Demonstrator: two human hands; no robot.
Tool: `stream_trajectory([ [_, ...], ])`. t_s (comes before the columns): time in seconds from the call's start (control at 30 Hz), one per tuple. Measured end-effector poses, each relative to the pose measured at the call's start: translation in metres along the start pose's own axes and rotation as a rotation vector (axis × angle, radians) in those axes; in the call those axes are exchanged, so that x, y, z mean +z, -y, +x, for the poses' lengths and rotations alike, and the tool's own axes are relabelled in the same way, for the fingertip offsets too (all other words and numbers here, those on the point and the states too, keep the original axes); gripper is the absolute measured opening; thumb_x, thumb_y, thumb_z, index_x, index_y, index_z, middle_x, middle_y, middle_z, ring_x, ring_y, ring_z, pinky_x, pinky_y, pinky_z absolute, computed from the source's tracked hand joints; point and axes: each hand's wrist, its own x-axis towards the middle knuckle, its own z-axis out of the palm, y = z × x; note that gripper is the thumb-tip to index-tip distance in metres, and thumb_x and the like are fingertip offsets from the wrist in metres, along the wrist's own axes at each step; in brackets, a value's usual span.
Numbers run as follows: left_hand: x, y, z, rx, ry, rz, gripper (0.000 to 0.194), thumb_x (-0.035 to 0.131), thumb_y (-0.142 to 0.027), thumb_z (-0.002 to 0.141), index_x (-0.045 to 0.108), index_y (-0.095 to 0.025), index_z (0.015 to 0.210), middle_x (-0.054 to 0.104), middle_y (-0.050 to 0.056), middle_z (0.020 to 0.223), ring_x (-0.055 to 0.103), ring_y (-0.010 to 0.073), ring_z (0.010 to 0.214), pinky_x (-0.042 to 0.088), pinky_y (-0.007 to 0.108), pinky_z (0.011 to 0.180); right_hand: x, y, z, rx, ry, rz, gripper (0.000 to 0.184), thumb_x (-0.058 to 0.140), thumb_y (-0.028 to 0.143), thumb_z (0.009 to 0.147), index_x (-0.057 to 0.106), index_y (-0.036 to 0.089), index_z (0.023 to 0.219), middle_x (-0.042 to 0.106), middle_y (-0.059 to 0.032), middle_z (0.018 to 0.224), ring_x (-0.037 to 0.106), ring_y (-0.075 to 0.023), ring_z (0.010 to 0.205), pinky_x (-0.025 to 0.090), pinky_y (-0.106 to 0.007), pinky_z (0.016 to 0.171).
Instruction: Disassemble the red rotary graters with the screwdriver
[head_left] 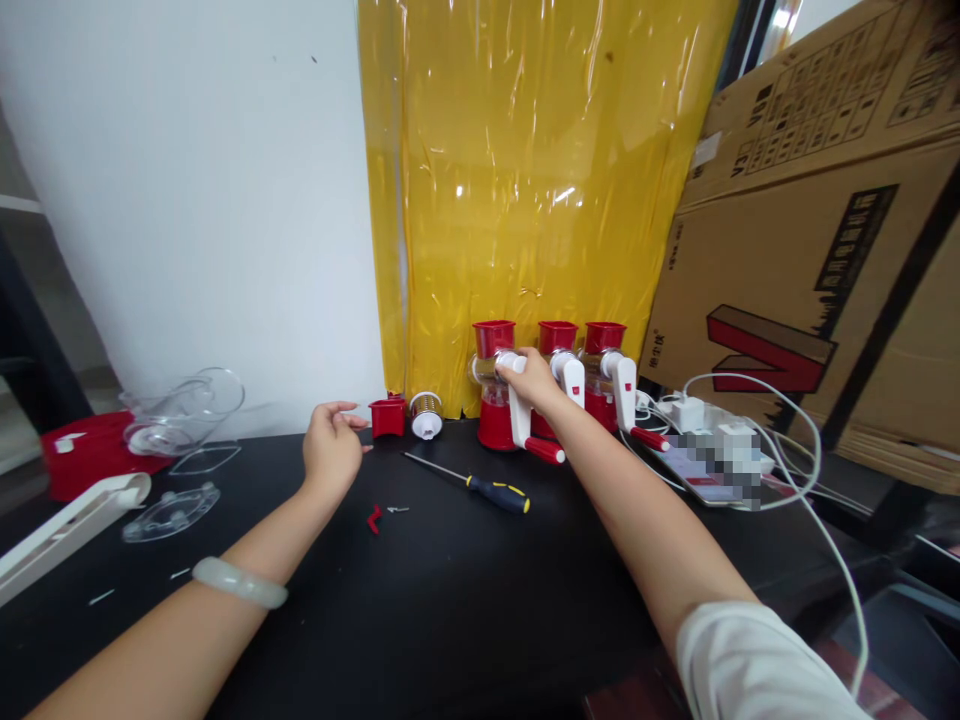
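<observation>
Three red and white hand-crank grinders stand in a row against the yellow plastic sheet. My right hand [531,378] is closed around the white crank of the leftmost grinder [496,395]. My left hand [332,447] hovers over the black table with loosely curled fingers and holds nothing; nearest to it are a small red cup part [388,416] and a white-based metal drum [426,414]. A screwdriver [480,485] with a black and yellow handle lies between my arms. A small red piece [373,518] and a screw [397,510] lie below my left hand.
Clear plastic parts [180,415] and a red tray [86,450] sit at the left, with a white bar [67,525] near the edge. At the right are a power strip [720,430], a phone, white cables and big cardboard boxes [817,260].
</observation>
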Motion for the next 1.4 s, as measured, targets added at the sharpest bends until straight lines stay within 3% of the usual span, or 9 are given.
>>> stream_trajectory([
  [0.3,0.0,0.0,0.0,-0.01,-0.005,0.013,0.015,0.043,-0.016,0.086,0.055,-0.022,0.091,0.06,0.004,0.073,0.063,0.018,0.072,0.053,0.024,0.044,-0.001,0.005,-0.003,-0.016,0.048,0.083,0.068,0.069,0.036,0.075,0.046,0.009,0.133,0.055,-0.0193,0.135,0.055,-0.0263,0.123,0.041,-0.037,0.103],
  [0.7,0.0,0.003,0.001,0.002,0.008,0.012,0.016,0.042,-0.017,0.086,0.056,-0.021,0.092,0.061,0.003,0.073,0.063,0.0174,0.069,0.053,0.024,0.045,-0.009,0.016,-0.003,-0.024,0.053,0.252,0.071,0.071,0.039,0.071,0.047,0.011,0.132,0.06,-0.0165,0.127,0.061,-0.0232,0.113,0.048,-0.036,0.095],
  [0.8,-0.001,-0.001,-0.001,0.069,0.076,0.022,0.016,0.044,-0.02,0.087,0.058,-0.021,0.094,0.065,0.003,0.074,0.065,0.017,0.074,0.056,0.027,0.057,-0.016,0.027,-0.008,-0.056,0.06,0.298,0.067,0.073,0.037,0.071,0.051,0.012,0.129,0.062,-0.0149,0.123,0.062,-0.0232,0.11,0.049,-0.037,0.094],
  [0.9,0.001,-0.012,-0.011,0.221,0.217,0.057,0.019,0.053,-0.03,0.086,0.061,-0.021,0.101,0.071,0.005,0.086,0.068,0.0181,0.085,0.057,0.034,0.078,-0.024,0.042,-0.017,-0.077,0.093,0.372,0.061,0.074,0.036,0.071,0.054,0.014,0.124,0.063,-0.0128,0.12,0.063,-0.0225,0.106,0.05,-0.039,0.093],
  [1.0,0.004,-0.026,-0.032,0.399,0.373,0.047,0.041,0.059,-0.038,0.084,0.054,-0.021,0.122,0.067,0.01,0.115,0.064,0.0216,0.107,0.051,0.04,0.095,-0.028,0.058,-0.031,-0.088,0.152,0.486,0.06,0.075,0.037,0.07,0.055,0.016,0.122,0.065,-0.0116,0.116,0.063,-0.022,0.103,0.051,-0.041,0.092],
  [1.13,0.009,-0.041,-0.068,0.645,0.481,0.223,0.091,0.071,-0.04,0.074,0.022,-0.025,0.149,0.042,0.014,0.145,0.043,0.0284,0.134,0.036,0.048,0.111,-0.026,0.077,-0.051,-0.043,0.243,0.642,0.053,0.074,0.034,0.072,0.057,0.016,0.118,0.067,-0.0085,0.105,0.065,-0.0199,0.094,0.053,-0.041,0.089],
  [1.27,0.013,-0.044,-0.091,0.596,0.429,0.376,0.122,0.076,-0.043,0.066,-0.007,-0.024,0.153,0.024,0.02,0.149,0.03,0.0377,0.14,0.036,0.057,0.108,-0.017,0.091,-0.07,-0.019,0.276,0.745,0.051,0.074,0.033,0.071,0.057,0.016,0.116,0.067,-0.0085,0.104,0.065,-0.0204,0.094,0.053,-0.041,0.089],
  [1.4,0.012,-0.046,-0.091,0.553,0.328,0.429,0.135,0.081,-0.042,0.057,-0.014,-0.022,0.152,0.021,0.024,0.147,0.029,0.0452,0.138,0.039,0.062,0.102,-0.007,0.102,-0.088,-0.017,0.279,0.826,0.056,0.075,0.032,0.069,0.053,0.018,0.118,0.064,-0.0087,0.112,0.063,-0.0216,0.103,0.051,-0.041,0.092],
])
